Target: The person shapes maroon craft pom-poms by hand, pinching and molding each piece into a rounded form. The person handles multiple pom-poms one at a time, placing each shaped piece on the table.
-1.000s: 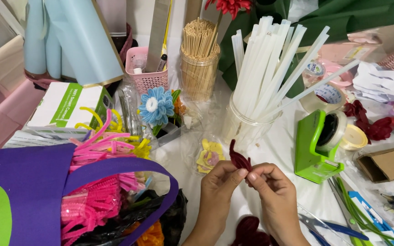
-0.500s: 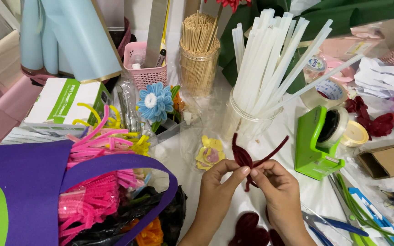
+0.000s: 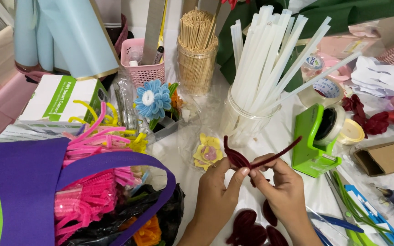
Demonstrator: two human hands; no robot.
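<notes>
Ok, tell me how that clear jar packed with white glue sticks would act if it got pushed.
The clear jar would probably tip rather than slide: the white glue sticks stand far above its rim and lean right, toward the green tape dispenser. It looks like thin plastic, so likely light. Spilled sticks, being round, would probably roll.

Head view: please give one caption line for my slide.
Both hands, left hand and right hand, bend a dark red pipe cleaner over a cluttered craft table.

two hands [image 3: 251, 187], one green tape dispenser [image 3: 318, 141], one blue flower [image 3: 152, 99].
</notes>
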